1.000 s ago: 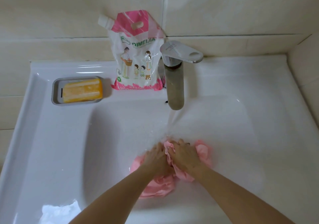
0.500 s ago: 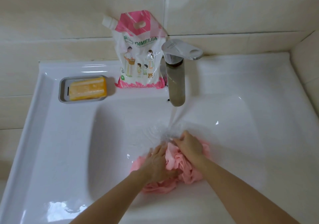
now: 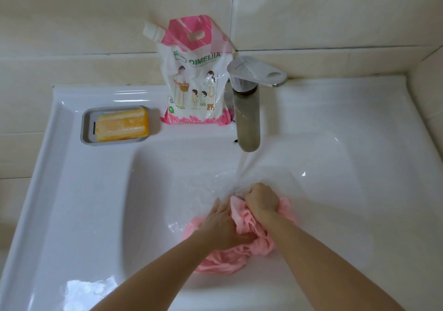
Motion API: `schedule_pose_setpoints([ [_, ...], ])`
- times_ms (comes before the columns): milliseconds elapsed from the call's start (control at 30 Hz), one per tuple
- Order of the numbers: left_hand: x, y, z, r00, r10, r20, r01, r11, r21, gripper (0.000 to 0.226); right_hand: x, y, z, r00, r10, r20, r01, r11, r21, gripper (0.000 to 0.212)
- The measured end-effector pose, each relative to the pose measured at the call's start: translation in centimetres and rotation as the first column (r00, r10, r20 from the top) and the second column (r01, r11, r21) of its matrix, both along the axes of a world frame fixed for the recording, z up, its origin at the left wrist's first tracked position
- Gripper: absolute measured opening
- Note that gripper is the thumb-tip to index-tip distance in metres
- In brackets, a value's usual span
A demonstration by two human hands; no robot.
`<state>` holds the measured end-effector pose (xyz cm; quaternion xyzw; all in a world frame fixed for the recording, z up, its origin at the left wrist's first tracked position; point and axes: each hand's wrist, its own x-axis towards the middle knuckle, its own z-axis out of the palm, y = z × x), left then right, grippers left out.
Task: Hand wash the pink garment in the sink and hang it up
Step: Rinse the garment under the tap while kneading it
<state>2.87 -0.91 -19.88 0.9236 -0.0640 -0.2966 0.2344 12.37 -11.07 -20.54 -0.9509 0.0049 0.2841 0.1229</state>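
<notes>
Right hand (image 3: 261, 201) clutches pink garment (image 3: 225, 260), bunched under left hand (image 3: 223, 224).

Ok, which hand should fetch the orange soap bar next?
Probably left: the left hand rests on the pink cloth garment, nearer the orange soap bar; the right hand grips the cloth.
</notes>
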Motion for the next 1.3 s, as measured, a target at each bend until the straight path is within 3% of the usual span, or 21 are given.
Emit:
schedule_pose_setpoints([
  [100,0.1,-0.1,-0.2,0.999,0.005,0.041,-0.005,1.000,0.001,0.097,0.0,0.2,-0.1,1.000,-0.007,0.014,0.007,1.000,-0.002,0.024],
  [433,0.4,-0.5,0.8,0.995,0.052,0.084,-0.048,0.998,-0.042,0.080,-0.1,0.8,-0.2,0.999,-0.013,0.046,0.015,0.999,-0.035,0.021],
  [667,0.3,-0.6,1.2,0.989,0.113,0.099,-0.107,0.992,-0.064,0.080,-0.1,1.0,0.1,0.999,-0.018,0.035,0.019,0.999,-0.037,0.025],
  [767,-0.5,-0.7,0.6,0.992,0.111,0.060,-0.111,0.994,-0.007,0.083,-0.2,-0.2,0.3,0.998,0.055,-0.023,-0.054,0.997,0.054,0.028],
  [867,-1.9,0.3,1.4,0.966,0.255,0.051,-0.254,0.967,-0.036,0.058,-1.3,-2.5,1.3,0.970,0.219,-0.107,-0.170,0.923,0.345,0.028],
  [933,-2.9,2.0,2.6,0.883,0.461,-0.083,-0.468,0.860,-0.205,0.059,-2.9,-4.4,1.5,0.889,0.439,0.132,-0.457,0.823,0.338,0.044],
  [1000,-3.5,3.0,2.9,0.763,0.646,-0.005,-0.608,0.716,-0.342,0.067,-4.7,-6.2,1.3,0.746,0.577,0.333,-0.643,0.755,0.131,0.056],
  [1067,-4.1,3.5,1.4,0.767,0.548,0.333,-0.464,0.833,-0.303,0.061,-6.0,-7.2,1.4,0.692,0.627,0.358,-0.675,0.738,0.010,0.062],
  [1100,-4.6,3.1,1.2,0.846,0.361,0.393,-0.299,0.931,-0.211,0.071,-6.2,-7.5,1.0,0.671,0.653,0.351,-0.693,0.721,-0.019,0.069],
  [1167,-5.3,2.7,0.1,0.941,0.058,0.333,-0.060,0.998,-0.004,0.090,-5.9,-7.6,0.3,0.620,0.701,0.351,-0.736,0.675,-0.048,0.085],
  [1200,-5.4,2.7,-0.7,0.925,-0.032,0.378,0.004,0.997,0.075,0.091,-5.5,-7.4,0.1,0.608,0.722,0.331,-0.748,0.661,-0.068,0.091],
  [1300,-4.9,2.6,-2.0,0.917,-0.059,0.395,-0.002,0.988,0.154,0.091,-4.4,-5.8,-0.5,0.629,0.710,0.316,-0.722,0.684,-0.101,0.087],
])
